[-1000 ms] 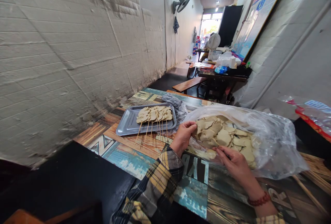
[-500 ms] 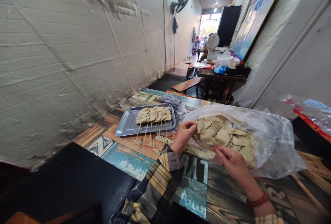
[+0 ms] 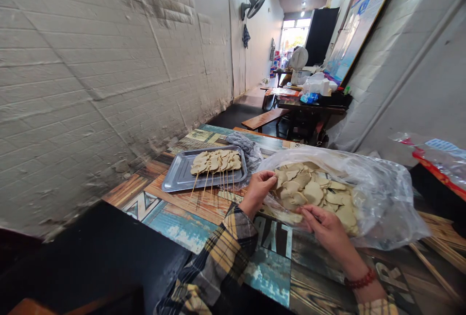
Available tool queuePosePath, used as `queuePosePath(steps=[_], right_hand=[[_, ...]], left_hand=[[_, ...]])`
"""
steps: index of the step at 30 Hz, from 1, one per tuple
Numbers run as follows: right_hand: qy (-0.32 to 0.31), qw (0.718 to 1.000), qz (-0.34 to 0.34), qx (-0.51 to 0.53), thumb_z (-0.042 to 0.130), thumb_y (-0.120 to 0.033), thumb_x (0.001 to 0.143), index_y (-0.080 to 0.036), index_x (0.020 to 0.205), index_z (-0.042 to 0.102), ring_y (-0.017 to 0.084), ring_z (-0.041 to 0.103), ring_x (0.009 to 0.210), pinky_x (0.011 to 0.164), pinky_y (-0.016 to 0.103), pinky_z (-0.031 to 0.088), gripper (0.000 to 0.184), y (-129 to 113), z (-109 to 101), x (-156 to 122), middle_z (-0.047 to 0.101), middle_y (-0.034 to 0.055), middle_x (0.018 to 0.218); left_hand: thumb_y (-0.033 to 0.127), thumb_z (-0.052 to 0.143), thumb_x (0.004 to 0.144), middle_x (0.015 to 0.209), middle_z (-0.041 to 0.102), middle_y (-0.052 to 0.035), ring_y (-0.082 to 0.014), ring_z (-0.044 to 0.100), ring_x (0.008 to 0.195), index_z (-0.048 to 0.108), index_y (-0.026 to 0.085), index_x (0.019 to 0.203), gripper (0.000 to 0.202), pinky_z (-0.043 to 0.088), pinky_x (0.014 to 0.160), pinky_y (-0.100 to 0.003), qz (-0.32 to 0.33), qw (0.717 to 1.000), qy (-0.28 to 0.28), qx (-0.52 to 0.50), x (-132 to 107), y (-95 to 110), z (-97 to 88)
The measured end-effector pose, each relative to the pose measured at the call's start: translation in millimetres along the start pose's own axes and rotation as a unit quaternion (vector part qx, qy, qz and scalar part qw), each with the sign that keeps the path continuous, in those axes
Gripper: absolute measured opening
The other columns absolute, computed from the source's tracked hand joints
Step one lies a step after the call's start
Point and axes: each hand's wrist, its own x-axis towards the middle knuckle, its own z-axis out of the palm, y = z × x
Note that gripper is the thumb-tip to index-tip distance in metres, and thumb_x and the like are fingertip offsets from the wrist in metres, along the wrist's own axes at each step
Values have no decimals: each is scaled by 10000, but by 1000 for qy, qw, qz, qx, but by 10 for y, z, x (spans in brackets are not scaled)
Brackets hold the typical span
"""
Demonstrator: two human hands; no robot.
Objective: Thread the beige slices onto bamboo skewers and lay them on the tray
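Note:
A clear plastic bag [image 3: 388, 198] lies open on the table, full of thin, pale, round-edged slices [image 3: 313, 192] of some food. My left hand [image 3: 259, 190] pinches the bag's rim at its left side, thumb and forefinger together beside the slices. Lower down, my right hand [image 3: 329, 230], with a red bead bracelet at the wrist, pinches the near edge of the bag. Left of the bag stands a metal tray [image 3: 178, 172] with several skewers of the same slices [image 3: 216, 161] in a row. Their bare sticks stick out over the tray's near rim.
A grey cloth [image 3: 242, 141] lies behind the tray on the patterned wooden table [image 3: 204, 203]. Loose wooden sticks [image 3: 437, 256] and a red-edged plastic package [image 3: 437, 159] are at the right. A bench [image 3: 264, 118] and a cluttered second table stand beyond, with a wall at the left.
The view has shifted very slightly. Both hands keep their places at the bag, and the tray and skewers stay as they were.

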Motion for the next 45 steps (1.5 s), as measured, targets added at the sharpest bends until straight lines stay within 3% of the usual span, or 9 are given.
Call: queuePosePath(steps=[5, 9, 12, 15, 19, 27, 32, 38, 45], right_hand=[[-15, 998, 40, 49, 563, -638, 880, -163, 895, 720, 136, 423, 459, 482, 271, 338, 501, -17, 19, -4, 471, -53, 510], [-3, 998, 32, 51, 560, -679, 864, -172, 866, 725, 140, 424, 468, 493, 278, 363, 533, -47, 27, 1, 462, -50, 506], [4, 999, 25, 44, 564, -688, 860, -173, 878, 733, 139, 433, 465, 494, 279, 381, 543, -59, 25, 2, 481, -45, 511], [1, 999, 18, 47, 578, -675, 857, -173, 874, 736, 134, 437, 463, 491, 276, 391, 527, -64, 23, 2, 494, -43, 509], [7, 998, 18, 54, 576, -681, 850, -187, 846, 726, 132, 438, 461, 477, 270, 390, 516, -70, 26, 3, 489, -44, 507], [-14, 992, 68, 101, 620, -662, 828, -166, 886, 739, 107, 377, 437, 410, 227, 289, 513, -58, 34, -5, 451, -57, 498], [-15, 988, 82, 130, 627, -619, 852, -181, 879, 741, 111, 375, 442, 397, 222, 300, 454, 11, 34, -9, 452, -59, 505], [-23, 986, 97, 132, 621, -640, 837, -192, 838, 699, 110, 360, 438, 396, 225, 284, 455, 29, 41, 4, 462, -55, 502], [-31, 988, 99, 113, 602, -696, 797, -184, 891, 726, 119, 349, 453, 416, 234, 291, 535, -84, 55, 3, 429, -57, 496]], left_hand=[[333, 816, 615, 600, 564, 20, -76, 409, 566, 716, 123, 685, 242, 291, 573, -232, -1, 1000, -12, -8, -5, -9, -20], [374, 857, 597, 696, 640, -5, -88, 465, 603, 764, 129, 826, 348, 316, 574, -230, -21, 999, 3, -43, -11, 4, -14], [467, 879, 590, 746, 668, -25, -107, 508, 663, 768, 132, 833, 428, 348, 608, -232, -24, 997, 11, -70, -11, 4, 1], [523, 895, 574, 731, 650, -26, -105, 506, 668, 750, 120, 786, 477, 365, 630, -235, -34, 996, -25, -82, -23, -2, 7], [489, 948, 494, 723, 639, -23, -102, 519, 653, 728, 114, 772, 516, 388, 645, -238, -61, 991, -76, -91, -52, 8, 1], [449, 973, 436, 696, 631, -7, -82, 507, 593, 709, 123, 751, 525, 355, 569, -217, -73, 991, -67, -93, -49, 33, -6], [478, 962, 466, 716, 630, -14, -85, 512, 622, 719, 123, 780, 532, 368, 582, -218, -68, 990, -76, -97, -76, 70, 9], [555, 919, 523, 647, 545, 20, -74, 441, 593, 671, 132, 683, 516, 353, 558, -213, -65, 990, -72, -106, -101, 109, 26], [449, 968, 467, 755, 660, -25, -100, 540, 664, 745, 127, 816, 525, 404, 629, -225, -62, 989, -68, -114, -62, 43, 16]])
